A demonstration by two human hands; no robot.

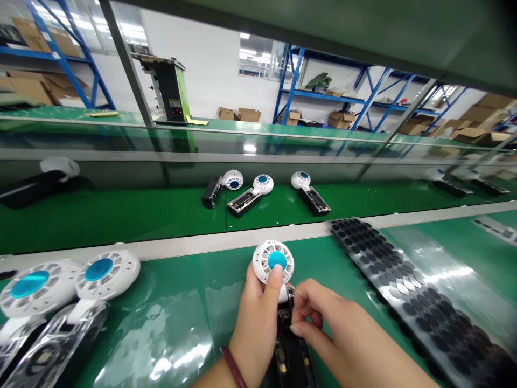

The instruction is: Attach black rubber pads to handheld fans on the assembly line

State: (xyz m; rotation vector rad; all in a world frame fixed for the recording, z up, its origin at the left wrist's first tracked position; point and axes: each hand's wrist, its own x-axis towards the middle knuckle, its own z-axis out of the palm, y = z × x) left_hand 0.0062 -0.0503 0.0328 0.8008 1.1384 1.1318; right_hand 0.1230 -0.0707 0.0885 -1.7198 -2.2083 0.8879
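the only label i can pick out is a small yellow one (174, 103) on the black machine (173, 89) at eleven o'clock, and its print is too small to read. the blue disc (277, 260) on the fan in front of me carries a faint mark, also too small to make out.

this small fan (264, 265) is at six o'clock, above the near green worktop (319, 253). its round white head has spoke-like slots around that blue centre, and a short white neck joins it to a black open body with yellow spots, running out of view at the bottom.

my left hand (260, 312) is closed around the fan, thumb on the disc, a dark red band (233, 367) at the wrist. my right hand (321, 315) is at five o'clock, thumb and forefinger narrowed at the side of the neck and body; i cannot tell whether they pinch anything.

two similar fans (108, 275) lie side by side at eight o'clock, their bodies under clear casing. at four o'clock a sheet of black round pads (424, 310) slants across the worktop. three more units (262, 185) lie on the dark green strip (169, 213) beyond, around twelve o'clock.
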